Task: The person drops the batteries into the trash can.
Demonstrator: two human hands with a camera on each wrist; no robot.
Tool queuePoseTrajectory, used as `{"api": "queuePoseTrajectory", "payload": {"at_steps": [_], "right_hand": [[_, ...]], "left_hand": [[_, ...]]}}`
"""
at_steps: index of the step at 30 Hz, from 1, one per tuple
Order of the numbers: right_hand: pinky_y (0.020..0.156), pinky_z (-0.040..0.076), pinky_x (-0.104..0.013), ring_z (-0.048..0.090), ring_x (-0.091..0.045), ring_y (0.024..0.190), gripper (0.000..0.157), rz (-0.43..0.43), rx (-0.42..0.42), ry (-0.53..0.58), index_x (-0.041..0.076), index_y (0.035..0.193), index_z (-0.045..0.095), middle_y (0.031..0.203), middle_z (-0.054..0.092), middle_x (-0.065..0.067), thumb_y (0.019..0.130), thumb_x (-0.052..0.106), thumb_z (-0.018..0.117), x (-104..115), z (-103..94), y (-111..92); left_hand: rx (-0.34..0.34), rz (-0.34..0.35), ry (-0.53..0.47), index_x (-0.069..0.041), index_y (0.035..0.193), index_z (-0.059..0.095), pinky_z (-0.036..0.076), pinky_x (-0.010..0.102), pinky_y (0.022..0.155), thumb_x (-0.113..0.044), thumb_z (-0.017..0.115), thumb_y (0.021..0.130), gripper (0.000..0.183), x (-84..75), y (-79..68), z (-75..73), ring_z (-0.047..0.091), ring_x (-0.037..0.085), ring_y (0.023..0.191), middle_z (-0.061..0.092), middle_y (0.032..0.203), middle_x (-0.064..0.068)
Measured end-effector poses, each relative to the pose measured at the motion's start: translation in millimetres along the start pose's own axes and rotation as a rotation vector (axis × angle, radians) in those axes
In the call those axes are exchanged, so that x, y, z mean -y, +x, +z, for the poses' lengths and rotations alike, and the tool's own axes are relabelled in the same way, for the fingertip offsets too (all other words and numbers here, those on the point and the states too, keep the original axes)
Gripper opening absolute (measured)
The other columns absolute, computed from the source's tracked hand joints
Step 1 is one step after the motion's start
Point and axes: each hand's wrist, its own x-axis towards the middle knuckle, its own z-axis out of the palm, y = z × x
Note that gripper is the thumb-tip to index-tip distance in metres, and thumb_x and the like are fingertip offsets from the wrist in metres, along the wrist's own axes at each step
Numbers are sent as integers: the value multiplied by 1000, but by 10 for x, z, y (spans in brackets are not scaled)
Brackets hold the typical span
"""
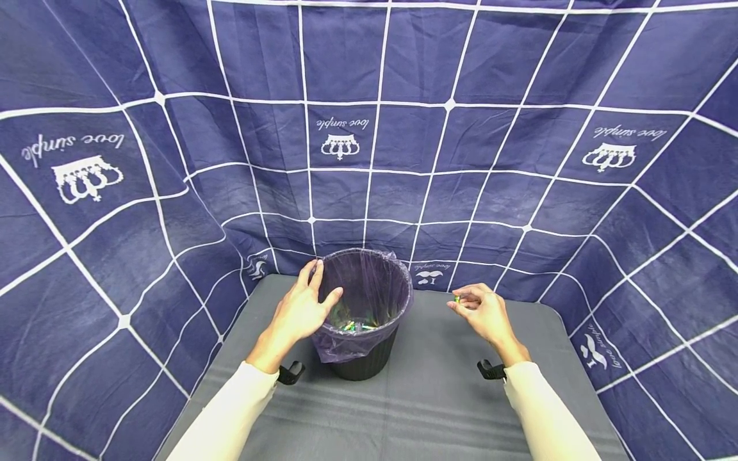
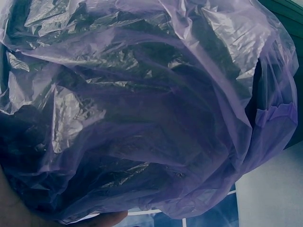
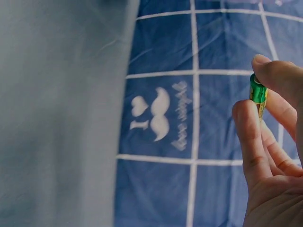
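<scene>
Between thumb and fingers my right hand (image 1: 484, 315) pinches a small green and yellow battery (image 3: 258, 90), held over the grey surface to the right of the bin. My left hand (image 1: 302, 308) lies at the left rim of a black trash bin (image 1: 362, 366), its fingers extended and thumb spread over the opening. A thin purple plastic bag (image 2: 156, 123) lines the bin and folds down over its rim. Several small green and yellow pieces (image 1: 353, 326) lie at the bottom inside the bag.
The bin stands on a grey table (image 1: 426, 397) near its back edge. A dark blue cloth (image 1: 403, 141) with white grid lines hangs behind and on both sides of the table. Black straps with cameras (image 1: 491, 369) sit at the wrists.
</scene>
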Motion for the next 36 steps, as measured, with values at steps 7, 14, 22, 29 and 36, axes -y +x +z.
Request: {"api": "queuePoseTrajectory", "payload": {"at_steps": [7,14,22,29,36], "right_hand": [[82,65,-14,85,-20,90,31,-79,7,35,4,117,90,116,80,-14,91,14,103,322,25,156],[88,72,-40,88,-32,95,33,-163,-16,20,9,118,90,116,81,-12,89,16,105,671,65,343],[93,72,-52,88,-36,99,33,-232,-1,63,7,119,89,115,80,-13,90,16,104,1097,175,566],[97,72,-53,88,-32,101,31,-287,30,84,7,119,89,115,79,-13,92,17,102,1412,323,723],[99,71,-52,84,-34,102,28,-334,61,63,8,116,90,115,82,-13,93,20,101,1752,437,837]], "left_hand": [[4,-1,0,-4,185,26,53,73,122,-61,55,118,93,16,6,27,53,54,164,22,194,17],[7,-3,-3,-5,186,25,53,73,123,-61,56,119,92,23,15,35,52,54,165,21,194,16],[0,-2,0,-6,186,25,53,73,123,-63,55,118,93,32,18,21,53,54,164,21,195,16],[1,1,0,-6,186,25,53,73,122,-63,53,119,93,38,22,31,53,53,165,21,195,16],[-3,1,-2,-5,186,26,53,73,123,-61,55,119,92,7,13,19,52,53,165,22,194,17]]}}
